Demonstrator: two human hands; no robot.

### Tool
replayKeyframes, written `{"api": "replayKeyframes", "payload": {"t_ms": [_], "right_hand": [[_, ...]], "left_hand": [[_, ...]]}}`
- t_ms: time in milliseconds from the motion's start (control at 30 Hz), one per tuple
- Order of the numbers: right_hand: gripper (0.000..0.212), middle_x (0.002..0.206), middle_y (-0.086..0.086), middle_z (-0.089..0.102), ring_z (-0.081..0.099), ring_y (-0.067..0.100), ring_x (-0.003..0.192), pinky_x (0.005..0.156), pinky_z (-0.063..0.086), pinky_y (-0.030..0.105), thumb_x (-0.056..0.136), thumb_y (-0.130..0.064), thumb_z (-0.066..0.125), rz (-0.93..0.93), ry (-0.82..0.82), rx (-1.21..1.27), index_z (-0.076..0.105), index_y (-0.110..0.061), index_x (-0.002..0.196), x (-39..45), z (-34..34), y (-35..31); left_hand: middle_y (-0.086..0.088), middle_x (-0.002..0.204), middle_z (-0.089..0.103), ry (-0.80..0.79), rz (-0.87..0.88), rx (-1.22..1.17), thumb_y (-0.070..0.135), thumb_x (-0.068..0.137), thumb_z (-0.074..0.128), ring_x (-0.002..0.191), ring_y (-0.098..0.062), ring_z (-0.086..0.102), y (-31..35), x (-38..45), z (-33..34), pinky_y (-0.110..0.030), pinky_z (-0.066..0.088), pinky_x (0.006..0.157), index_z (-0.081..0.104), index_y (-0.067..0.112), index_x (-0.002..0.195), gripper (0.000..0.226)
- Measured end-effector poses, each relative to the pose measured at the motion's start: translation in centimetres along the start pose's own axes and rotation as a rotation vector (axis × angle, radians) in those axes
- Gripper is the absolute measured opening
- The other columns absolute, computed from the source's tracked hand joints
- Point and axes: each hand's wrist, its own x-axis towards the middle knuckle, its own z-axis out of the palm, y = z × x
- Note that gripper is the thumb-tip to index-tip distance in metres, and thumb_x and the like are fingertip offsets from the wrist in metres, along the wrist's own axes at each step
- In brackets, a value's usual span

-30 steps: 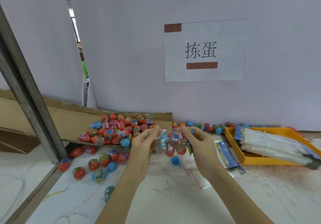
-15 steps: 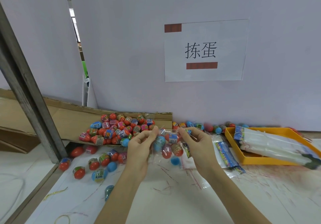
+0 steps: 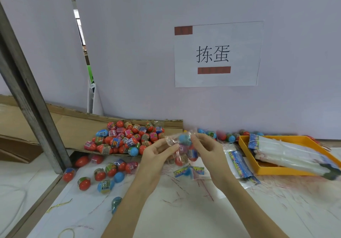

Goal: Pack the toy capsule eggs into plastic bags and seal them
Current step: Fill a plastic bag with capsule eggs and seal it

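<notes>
- Lying in a heap on a cardboard flap (image 3: 77, 127), left of the plastic bag (image 3: 181, 145): loose capsule eggs (image 3: 129, 138), mostly red and blue, with more scattered on the counter (image 3: 184, 210) below the flap.
- Standing left of the heap: a slanted metal post (image 3: 31, 97).
- Sitting right of the bag: a yellow tray (image 3: 273, 171) carrying a bundle of empty bags (image 3: 287, 151); more flat bags with printed headers (image 3: 239, 165) lying between tray and bag.
- Lining the wall foot right of the bag: a few more eggs (image 3: 227, 136).
- Hanging in the air over the counter, between both hands: the bag, holding several eggs, a blue one uppermost.
- Pinching the bag's left top edge: left hand (image 3: 156, 156), grip clamped on the film.
- Pinching the right side of the bag's mouth: right hand (image 3: 208, 154), grip likewise clamped on it.
- Differing from half a second ago: bag turned more upright, eggs bunched lower, printed header card (image 3: 188, 171) now dangling beneath, hands closer together.
- Reading on the wall sheet (image 3: 217, 53) above the bag: "拣蛋", with two brown-red bars; egg labels too small to read.
</notes>
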Motion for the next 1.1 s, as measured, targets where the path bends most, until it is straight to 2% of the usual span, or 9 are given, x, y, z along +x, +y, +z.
{"api": "replayKeyframes", "payload": {"t_ms": [133,267,433,533,633,733,833,967,1100], "right_hand": [[0.021,0.094,0.001,0.078,0.074,0.013,0.084,0.070,0.059,0.023,0.094,-0.035,0.070,0.003,0.050,0.081,0.079,-0.019,0.105,-0.1,0.5,0.2],[0.022,0.099,0.007,0.079,0.076,0.021,0.094,0.077,0.063,0.033,0.099,-0.027,0.067,0.065,0.031,0.155,0.078,-0.010,0.106,-0.1,0.8,0.4],[0.020,0.108,-0.004,0.076,0.071,0.010,0.104,0.076,0.059,0.020,0.103,-0.014,0.059,0.036,-0.082,0.023,0.072,-0.019,0.116,0.2,0.6,0.4],[0.018,0.104,-0.017,0.075,0.068,-0.002,0.100,0.077,0.055,0.011,0.101,-0.024,0.065,-0.091,-0.154,-0.101,0.073,-0.034,0.113,0.2,0.3,0.0],[0.009,0.092,-0.015,0.077,0.072,0.005,0.092,0.078,0.058,0.018,0.094,-0.025,0.074,-0.171,-0.134,-0.194,0.079,-0.031,0.099,0.2,0.2,0.3],[0.006,0.089,-0.012,0.077,0.073,0.007,0.089,0.076,0.059,0.019,0.093,-0.022,0.075,-0.159,0.034,-0.109,0.079,-0.025,0.096,0.5,-0.3,0.5],[0.006,0.089,-0.014,0.076,0.070,-0.001,0.092,0.071,0.057,0.013,0.096,-0.026,0.072,-0.054,0.096,-0.032,0.077,-0.028,0.098,0.7,-0.7,0.3],[0.017,0.098,-0.011,0.077,0.071,0.001,0.095,0.068,0.054,0.009,0.094,-0.036,0.072,0.062,-0.044,-0.046,0.075,-0.026,0.107,0.7,-0.9,-0.2],[0.017,0.094,-0.001,0.078,0.073,0.012,0.095,0.076,0.058,0.018,0.095,-0.032,0.071,0.061,-0.078,-0.059,0.079,-0.016,0.097,0.6,-0.8,-0.4]], "left_hand": [[-0.008,0.113,0.079,0.038,-0.003,-0.023,0.041,0.086,0.074,0.102,-0.021,0.077,0.2,-0.4,0.5,-0.026,0.061,0.077,0.080,0.021,0.118,0.038],[-0.005,0.107,0.080,0.199,-0.015,-0.059,0.032,0.095,0.069,0.101,-0.022,0.077,-0.2,0.0,0.3,-0.041,0.063,0.083,0.083,0.025,0.106,0.019],[0.020,0.096,0.076,0.200,0.283,0.403,0.030,0.101,0.065,0.095,-0.001,0.072,-0.2,0.1,-0.4,-0.021,0.061,0.074,0.075,0.042,0.099,0.016],[0.017,0.095,0.075,0.104,0.401,0.626,0.021,0.100,0.068,0.095,-0.004,0.070,-0.8,0.0,-0.3,-0.018,0.059,0.079,0.074,0.034,0.105,0.016],[0.017,0.093,0.075,0.103,0.434,0.572,0.034,0.098,0.069,0.092,-0.005,0.072,-1.0,-0.4,0.5,-0.019,0.059,0.077,0.074,0.033,0.106,0.010],[0.017,0.100,0.075,0.140,0.339,0.413,0.056,0.089,0.063,0.097,-0.004,0.072,-0.9,-0.2,0.5,-0.023,0.060,0.081,0.068,0.036,0.111,0.030],[0.026,0.094,0.074,0.150,0.313,0.458,0.039,0.095,0.070,0.094,0.005,0.069,-0.9,0.3,0.1,-0.023,0.061,0.074,0.072,0.042,0.099,0.006],[0.024,0.090,0.075,0.165,0.302,0.434,0.029,0.097,0.073,0.092,0.007,0.068,-0.7,0.2,-0.2,-0.023,0.062,0.073,0.077,0.053,0.088,0.026],[0.020,0.091,0.077,0.159,0.295,0.447,0.034,0.094,0.074,0.090,0.003,0.072,-0.4,0.3,-0.6,-0.028,0.065,0.074,0.078,0.050,0.091,0.017]]}}
